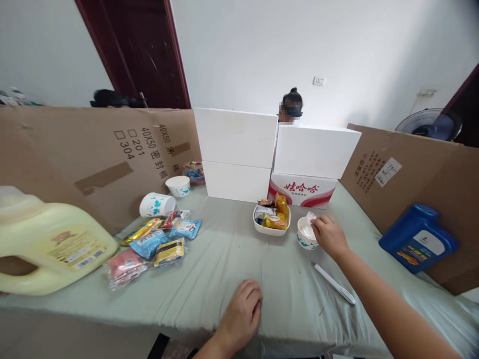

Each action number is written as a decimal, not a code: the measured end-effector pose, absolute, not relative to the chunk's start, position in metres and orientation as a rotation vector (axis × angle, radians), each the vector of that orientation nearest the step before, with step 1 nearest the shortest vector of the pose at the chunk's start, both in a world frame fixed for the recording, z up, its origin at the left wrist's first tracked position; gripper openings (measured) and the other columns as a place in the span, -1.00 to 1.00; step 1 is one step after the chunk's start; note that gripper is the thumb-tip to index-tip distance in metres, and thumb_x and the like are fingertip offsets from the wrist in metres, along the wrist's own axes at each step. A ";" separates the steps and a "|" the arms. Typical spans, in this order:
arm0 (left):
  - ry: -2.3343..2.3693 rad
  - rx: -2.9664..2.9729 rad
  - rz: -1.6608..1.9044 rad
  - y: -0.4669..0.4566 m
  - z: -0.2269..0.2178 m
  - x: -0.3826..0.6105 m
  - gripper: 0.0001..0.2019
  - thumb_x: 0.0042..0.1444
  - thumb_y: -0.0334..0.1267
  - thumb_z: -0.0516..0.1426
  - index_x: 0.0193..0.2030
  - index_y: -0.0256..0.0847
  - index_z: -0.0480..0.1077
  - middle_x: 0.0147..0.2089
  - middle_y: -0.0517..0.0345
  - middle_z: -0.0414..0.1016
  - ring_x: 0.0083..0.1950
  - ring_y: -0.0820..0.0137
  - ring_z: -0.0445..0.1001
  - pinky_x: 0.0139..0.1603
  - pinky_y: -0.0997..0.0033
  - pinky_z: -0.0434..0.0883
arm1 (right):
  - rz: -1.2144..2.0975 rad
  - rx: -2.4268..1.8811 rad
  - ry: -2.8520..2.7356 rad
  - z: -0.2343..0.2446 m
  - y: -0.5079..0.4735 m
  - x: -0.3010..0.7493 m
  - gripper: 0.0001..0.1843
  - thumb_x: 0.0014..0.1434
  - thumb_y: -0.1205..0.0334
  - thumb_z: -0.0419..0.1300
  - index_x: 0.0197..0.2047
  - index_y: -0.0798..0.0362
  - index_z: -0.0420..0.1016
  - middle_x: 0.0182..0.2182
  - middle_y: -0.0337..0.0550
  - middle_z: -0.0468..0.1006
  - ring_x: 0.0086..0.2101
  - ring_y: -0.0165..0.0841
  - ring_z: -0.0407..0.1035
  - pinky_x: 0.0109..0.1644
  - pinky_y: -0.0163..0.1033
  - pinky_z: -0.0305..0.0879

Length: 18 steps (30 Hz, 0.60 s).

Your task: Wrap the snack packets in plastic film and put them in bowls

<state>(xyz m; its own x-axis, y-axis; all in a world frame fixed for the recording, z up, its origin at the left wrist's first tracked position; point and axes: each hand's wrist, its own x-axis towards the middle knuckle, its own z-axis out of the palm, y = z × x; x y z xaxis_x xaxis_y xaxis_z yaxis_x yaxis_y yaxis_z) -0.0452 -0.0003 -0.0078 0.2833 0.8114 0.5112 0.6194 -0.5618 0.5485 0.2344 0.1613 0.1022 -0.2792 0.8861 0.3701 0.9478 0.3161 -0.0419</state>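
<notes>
My right hand (329,235) pinches a crumpled, translucent plastic wrapper (309,227) at the paper bowl (307,242), a white one with blue-green leaf prints. Part of the wrapper sits inside the bowl; whether it contains anything I cannot make out. To the left of that bowl stands a white square dish (271,230) with several packaged snacks (276,219), some in yellow wrappers. Closed loosely, my left hand (241,310) rests at the table's near edge with its fingers curled. A white pen-like stick (334,283) lies below the paper bowl.
Several snack packets (149,242) are spread on the left beside a tipped paper cup (157,204), an upright bowl (178,186) and a large yellow jug (52,244). White boxes (235,154) and cardboard (90,164) wall the table. A blue bottle (419,239) leans at right.
</notes>
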 end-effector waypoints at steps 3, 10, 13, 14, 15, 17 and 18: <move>1.343 2.305 1.134 0.000 -0.009 -0.045 -0.78 0.00 -0.56 -0.03 -0.33 -0.18 0.33 -0.25 0.01 0.40 -0.12 0.20 0.37 -0.11 0.11 0.43 | -0.092 -1.737 -2.405 0.098 0.188 0.229 -0.64 0.27 0.12 0.03 -0.37 0.07 0.59 -0.34 0.00 0.58 -0.26 -0.25 0.42 -0.13 -0.23 0.27; 1.364 2.344 1.142 -0.001 -0.016 -0.041 -0.80 -0.11 -0.54 0.05 -0.34 -0.21 0.35 -0.29 0.02 0.41 -0.14 0.23 0.36 -0.11 0.15 0.41 | 0.004 -1.862 -2.502 0.096 0.186 0.213 -0.46 0.28 0.01 -0.12 -0.26 0.14 0.60 -0.20 0.19 0.58 -0.14 -0.01 0.44 -0.09 0.02 0.27; 1.358 2.317 1.204 -0.001 -0.021 -0.039 -0.79 -0.11 -0.51 0.07 -0.31 -0.21 0.37 -0.26 0.01 0.44 -0.15 0.23 0.38 -0.11 0.16 0.41 | -0.161 -1.590 -2.434 0.083 0.157 0.211 -0.46 0.28 -0.04 -0.16 -0.11 0.08 0.55 -0.10 0.12 0.57 -0.04 -0.03 0.39 0.01 0.05 0.25; 1.340 2.287 1.249 -0.001 -0.021 -0.041 -0.78 -0.10 -0.51 0.07 -0.29 -0.20 0.37 -0.23 0.01 0.45 -0.14 0.24 0.39 -0.10 0.19 0.42 | -0.153 -1.476 -2.423 0.073 0.143 0.213 -0.47 0.29 -0.06 -0.16 -0.13 0.03 0.55 -0.13 0.06 0.58 -0.06 -0.08 0.41 0.01 0.01 0.27; 1.320 2.253 1.302 -0.001 -0.020 -0.047 -0.77 -0.09 -0.51 0.07 -0.27 -0.20 0.38 -0.20 0.01 0.46 -0.13 0.26 0.40 -0.10 0.21 0.43 | -0.117 -1.396 -2.423 0.060 0.130 0.218 -0.48 0.29 -0.09 -0.15 -0.18 -0.02 0.56 -0.17 0.01 0.60 -0.11 -0.12 0.44 -0.01 -0.01 0.30; 1.335 2.209 1.393 0.003 -0.010 -0.071 -0.75 -0.05 -0.50 0.06 -0.22 -0.19 0.38 -0.14 0.01 0.46 -0.10 0.28 0.42 -0.06 0.24 0.43 | -0.089 -1.301 -2.402 0.029 0.105 0.236 -0.54 0.23 -0.16 -0.05 -0.26 -0.10 0.57 -0.23 -0.06 0.61 -0.18 -0.13 0.47 -0.07 -0.02 0.36; 1.404 2.208 1.396 0.007 -0.001 -0.090 -0.75 -0.02 -0.49 0.05 -0.20 -0.19 0.39 -0.12 0.01 0.46 -0.06 0.27 0.41 -0.02 0.22 0.42 | -0.094 -1.279 -2.378 0.011 0.095 0.250 -0.59 0.19 -0.17 0.01 -0.26 -0.14 0.58 -0.25 -0.08 0.62 -0.21 -0.13 0.48 -0.09 -0.01 0.38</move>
<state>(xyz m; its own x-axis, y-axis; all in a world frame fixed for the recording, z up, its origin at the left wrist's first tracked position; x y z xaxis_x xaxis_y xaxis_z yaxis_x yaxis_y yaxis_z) -0.0904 0.0071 -0.0010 0.1156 0.7819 0.6125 0.6169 -0.5398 0.5727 0.2497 0.0950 0.0112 -0.4779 0.7789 0.4060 0.8086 0.5707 -0.1430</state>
